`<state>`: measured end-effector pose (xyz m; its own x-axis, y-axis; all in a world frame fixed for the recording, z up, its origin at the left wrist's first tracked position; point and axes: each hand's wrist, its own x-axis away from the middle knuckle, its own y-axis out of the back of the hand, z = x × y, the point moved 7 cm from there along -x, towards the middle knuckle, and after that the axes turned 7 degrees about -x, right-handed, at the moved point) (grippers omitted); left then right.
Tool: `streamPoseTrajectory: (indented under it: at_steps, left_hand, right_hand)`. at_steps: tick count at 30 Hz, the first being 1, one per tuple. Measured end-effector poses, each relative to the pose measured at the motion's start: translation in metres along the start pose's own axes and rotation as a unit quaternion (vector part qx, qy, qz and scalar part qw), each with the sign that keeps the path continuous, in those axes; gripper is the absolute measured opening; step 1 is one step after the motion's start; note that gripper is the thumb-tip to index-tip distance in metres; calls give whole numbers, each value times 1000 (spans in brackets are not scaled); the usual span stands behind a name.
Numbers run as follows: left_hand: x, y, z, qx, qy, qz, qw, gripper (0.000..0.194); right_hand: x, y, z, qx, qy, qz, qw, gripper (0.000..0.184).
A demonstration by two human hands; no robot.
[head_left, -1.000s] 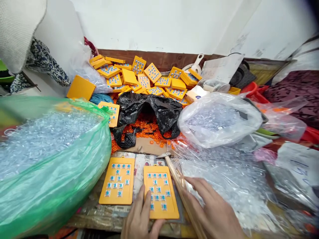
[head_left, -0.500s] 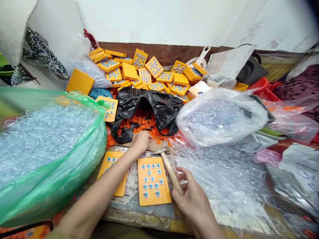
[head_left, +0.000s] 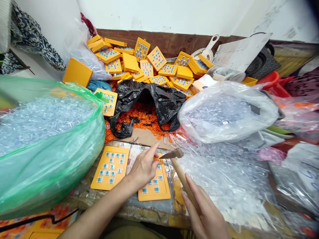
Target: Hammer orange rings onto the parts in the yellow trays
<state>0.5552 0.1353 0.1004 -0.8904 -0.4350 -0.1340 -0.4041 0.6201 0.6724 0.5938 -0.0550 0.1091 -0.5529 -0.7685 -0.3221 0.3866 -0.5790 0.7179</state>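
My right hand (head_left: 204, 205) grips a hammer (head_left: 185, 182) by its wooden handle; the metal head is raised beside my left hand. Over the upper part of a yellow plastic board (head_left: 154, 196), my left hand (head_left: 144, 166) holds a small orange plastic piece (head_left: 156, 159) between thumb and forefinger, partly hidden by the fingers. Rows of small blue-and-clear pieces sit on this board, some covered by my hand. A similar yellow board (head_left: 109, 184) lies to the left of my hand. Beyond is a black plastic bag (head_left: 169, 106) with loose orange rings (head_left: 144, 124) spilling from its mouth.
A green translucent bag (head_left: 82, 159) of clear plastic pieces stands at left. To the right, a white plastic bag (head_left: 199, 129) holds more. Loose clear pieces (head_left: 224, 176) cover the right of the worktop. Several yellow boards (head_left: 131, 62) are heaped at the back against the wall.
My left hand has drawn back from the orange rings to the board in front of me. The hammer's head has shifted rightward, and the left board is now more exposed.
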Motion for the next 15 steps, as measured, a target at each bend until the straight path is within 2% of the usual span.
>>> streamPoseTrajectory:
  at_steps: [3,6,9,11,15]
  left_hand:
    - [2,-10,8,49,17,-4,999,69]
    - [4,-11,9,103,6,-36,994,76]
    - [5,-10,4,113,-11,-56,992,77]
    - [5,-11,2,103,-12,-46,994,78]
    - [4,-16,3,85,-2,-22,996,81]
  right_hand:
    - [5,-3,4,3,-18,16,1000,56]
    - [7,-3,8,5,-22,24,999,56]
    - [9,5,8,-1,-15,-22,1000,59]
    - [11,10,5,4,-17,-45,999,63]
    - [17,1,-2,6,-40,10,999,60]
